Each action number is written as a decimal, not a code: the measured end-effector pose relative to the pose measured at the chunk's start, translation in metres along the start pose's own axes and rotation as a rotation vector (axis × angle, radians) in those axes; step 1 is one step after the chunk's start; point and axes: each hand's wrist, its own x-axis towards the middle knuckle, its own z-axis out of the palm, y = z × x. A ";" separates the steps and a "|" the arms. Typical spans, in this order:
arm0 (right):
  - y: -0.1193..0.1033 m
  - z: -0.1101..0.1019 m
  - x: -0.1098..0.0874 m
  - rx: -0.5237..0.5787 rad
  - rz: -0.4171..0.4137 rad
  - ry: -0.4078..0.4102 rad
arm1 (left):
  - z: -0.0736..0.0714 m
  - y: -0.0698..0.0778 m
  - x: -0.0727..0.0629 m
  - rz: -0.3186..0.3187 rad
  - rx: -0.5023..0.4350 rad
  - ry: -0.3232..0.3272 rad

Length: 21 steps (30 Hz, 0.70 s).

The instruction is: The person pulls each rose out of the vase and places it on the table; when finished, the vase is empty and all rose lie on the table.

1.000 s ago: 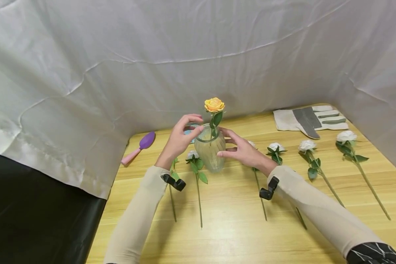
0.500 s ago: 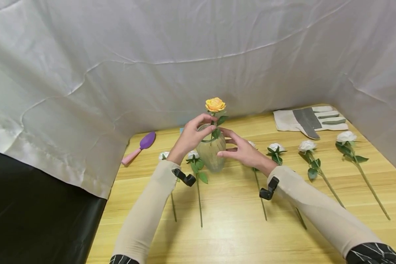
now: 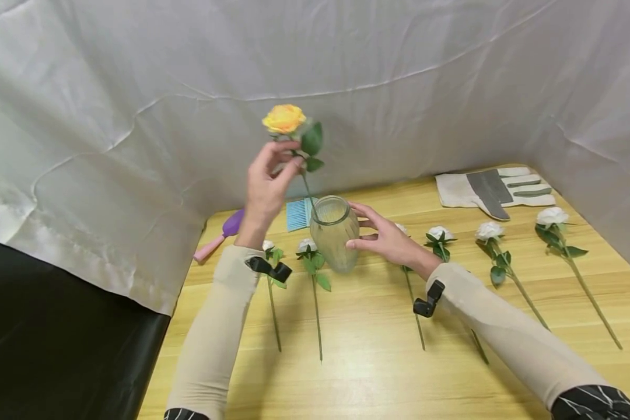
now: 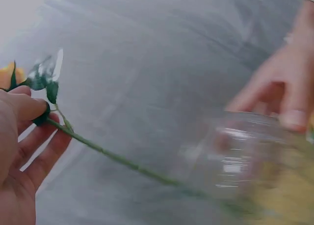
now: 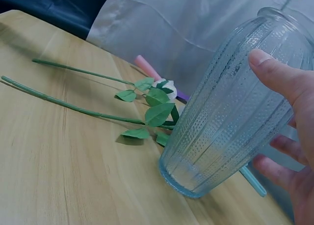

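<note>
In the head view, my left hand (image 3: 265, 184) pinches a yellow rose (image 3: 284, 119) by its green stem, just under the bloom and beside its leaves. The stem slants down to the right, and its lower part overlaps the rim of a ribbed clear glass vase (image 3: 336, 245). My right hand (image 3: 391, 240) holds this vase from the right side, thumb at the front and fingers behind. Up close in the right wrist view, the thumb lies against the textured glass (image 5: 230, 102). The left wrist view has the stem (image 4: 132, 166) running from my fingers towards the blurred vase mouth.
Two white roses (image 3: 307, 245) lie left of the vase, several more (image 3: 488, 231) to the right. A purple trowel with a pink handle (image 3: 208, 249) is at the left edge, a light-blue comb-like piece (image 3: 297, 214) behind the vase. A grey-and-white glove (image 3: 487, 188) lies back right.
My left hand has reached to the stem, gripped it, and lifted the yellow rose up and to the left from the vase. The right hand stays on the vase.
</note>
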 end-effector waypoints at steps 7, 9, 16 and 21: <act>0.002 -0.001 -0.002 -0.010 -0.006 -0.003 | -0.050 0.028 0.012 0.124 -0.129 0.275; 0.002 -0.001 -0.002 -0.011 -0.007 -0.003 | -0.064 0.029 0.011 0.139 -0.143 0.310; 0.001 -0.001 -0.003 -0.003 -0.008 -0.005 | -0.110 0.018 -0.016 0.026 -0.017 0.332; 0.001 -0.001 -0.001 -0.002 -0.003 -0.003 | -0.142 0.001 -0.047 -0.148 0.129 0.258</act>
